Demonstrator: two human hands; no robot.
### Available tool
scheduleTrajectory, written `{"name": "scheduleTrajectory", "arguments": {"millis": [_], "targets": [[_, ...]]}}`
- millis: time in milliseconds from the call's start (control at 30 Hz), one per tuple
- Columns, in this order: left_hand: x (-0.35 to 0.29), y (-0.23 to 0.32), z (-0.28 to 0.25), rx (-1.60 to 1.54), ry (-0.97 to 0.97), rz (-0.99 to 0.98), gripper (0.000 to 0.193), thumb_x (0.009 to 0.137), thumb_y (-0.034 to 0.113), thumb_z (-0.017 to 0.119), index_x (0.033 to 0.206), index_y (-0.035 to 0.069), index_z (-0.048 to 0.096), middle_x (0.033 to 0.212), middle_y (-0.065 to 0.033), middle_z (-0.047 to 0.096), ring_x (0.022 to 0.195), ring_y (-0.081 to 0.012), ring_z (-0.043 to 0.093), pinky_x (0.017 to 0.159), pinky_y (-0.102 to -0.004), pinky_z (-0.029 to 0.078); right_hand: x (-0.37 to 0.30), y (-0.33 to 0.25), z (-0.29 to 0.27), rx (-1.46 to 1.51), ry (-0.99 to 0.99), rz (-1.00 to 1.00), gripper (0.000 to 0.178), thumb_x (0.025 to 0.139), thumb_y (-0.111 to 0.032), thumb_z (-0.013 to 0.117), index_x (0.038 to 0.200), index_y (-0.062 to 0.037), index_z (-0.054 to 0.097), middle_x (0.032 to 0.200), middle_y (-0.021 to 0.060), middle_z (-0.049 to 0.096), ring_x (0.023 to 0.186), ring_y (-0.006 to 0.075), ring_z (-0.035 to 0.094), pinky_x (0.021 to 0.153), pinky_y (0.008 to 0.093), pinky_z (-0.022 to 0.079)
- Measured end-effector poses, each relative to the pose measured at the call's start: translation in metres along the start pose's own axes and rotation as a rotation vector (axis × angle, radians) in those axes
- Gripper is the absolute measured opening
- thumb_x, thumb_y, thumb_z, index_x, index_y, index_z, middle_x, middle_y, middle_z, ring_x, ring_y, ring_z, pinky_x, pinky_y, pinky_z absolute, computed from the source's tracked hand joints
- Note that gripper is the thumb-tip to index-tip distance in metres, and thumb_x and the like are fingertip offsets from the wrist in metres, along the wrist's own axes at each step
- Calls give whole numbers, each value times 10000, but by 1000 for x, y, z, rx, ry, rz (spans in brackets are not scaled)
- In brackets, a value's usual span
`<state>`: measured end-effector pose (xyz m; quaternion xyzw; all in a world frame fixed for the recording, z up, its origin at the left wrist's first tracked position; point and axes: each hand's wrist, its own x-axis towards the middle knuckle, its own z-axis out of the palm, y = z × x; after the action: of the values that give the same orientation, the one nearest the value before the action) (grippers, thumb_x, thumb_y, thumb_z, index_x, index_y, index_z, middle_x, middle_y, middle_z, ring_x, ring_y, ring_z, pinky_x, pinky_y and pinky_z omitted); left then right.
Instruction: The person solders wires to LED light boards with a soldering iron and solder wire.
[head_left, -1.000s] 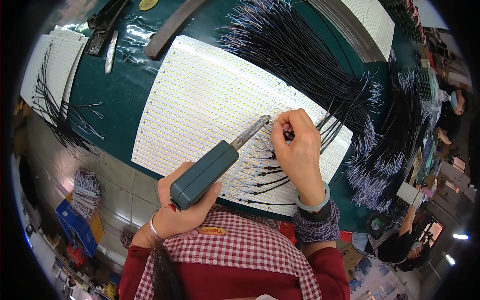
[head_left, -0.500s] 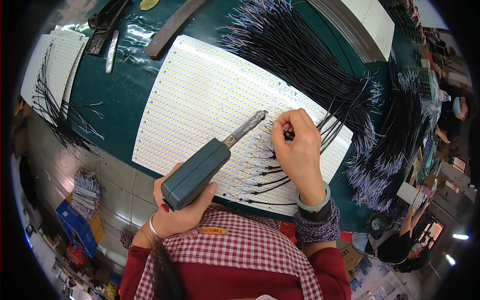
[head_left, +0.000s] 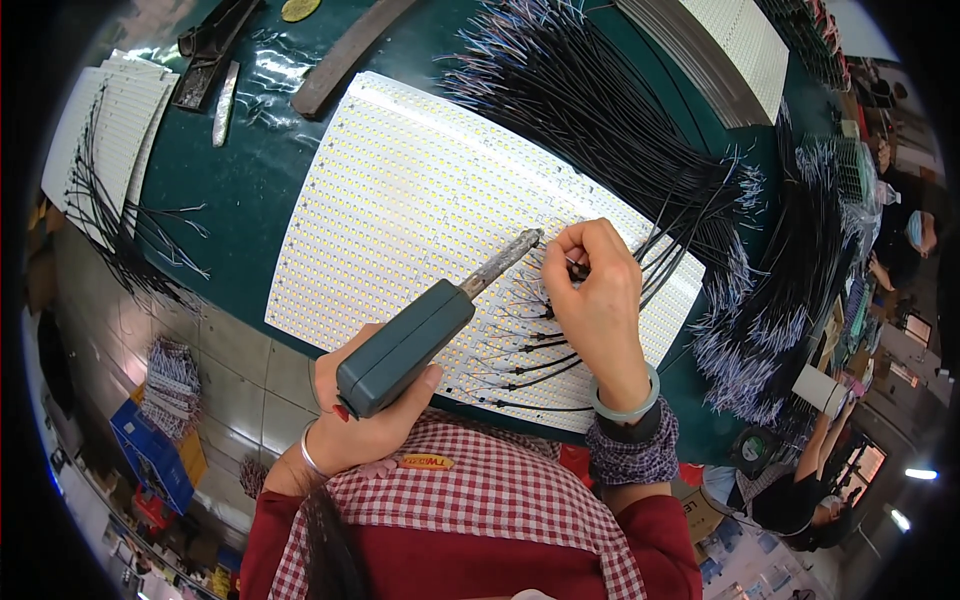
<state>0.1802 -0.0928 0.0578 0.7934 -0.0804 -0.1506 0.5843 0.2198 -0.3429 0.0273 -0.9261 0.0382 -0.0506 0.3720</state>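
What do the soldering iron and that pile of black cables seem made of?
Soldering iron: probably moulded plastic body, dark grey-green and satin, judging by its seam; shaft likely metal, silvery and rough. Black cables: plastic or rubber sheaths, I can't tell which, flexible-looking and faintly glossy.

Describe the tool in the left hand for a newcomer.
Find the big white dotted panel on the dark green table. Over its near edge, the left hand holds the tool. Its blocky grey-green handle and rough silvery shaft set it apart from the thin black cables.

White panel [head_left: 400, 200] on table [head_left: 225, 215] (green)
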Motion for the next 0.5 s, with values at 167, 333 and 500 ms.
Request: {"name": "scheduleTrajectory", "arguments": {"millis": [167,333,500], "targets": [[1,-2,1,28,-11,26,168,859,14,776,1012,-22,717,859,-72,658,681,-135,615,593,-273,479,0,1,1,-4,13,-9,133,812,33,707,838,-13,584,795,125,595,717,276,611,632,399,498],[-3,0,-1,77,-20,-26,189,857,20,778,1031,-22,719,861,-77,661,683,-139,619,606,-272,488,0,0,1,-1,14,-8,136,808,36,707,837,-12,583,794,126,594,714,278,611,631,399,499],[-6,-3,-2,7,13,-57,209,854,35,785,1045,-19,723,883,-86,674,698,-147,632,618,-275,502,0,0,1,-4,11,-6,134,807,38,705,837,-10,584,793,129,595,717,281,610,635,404,499]]}}
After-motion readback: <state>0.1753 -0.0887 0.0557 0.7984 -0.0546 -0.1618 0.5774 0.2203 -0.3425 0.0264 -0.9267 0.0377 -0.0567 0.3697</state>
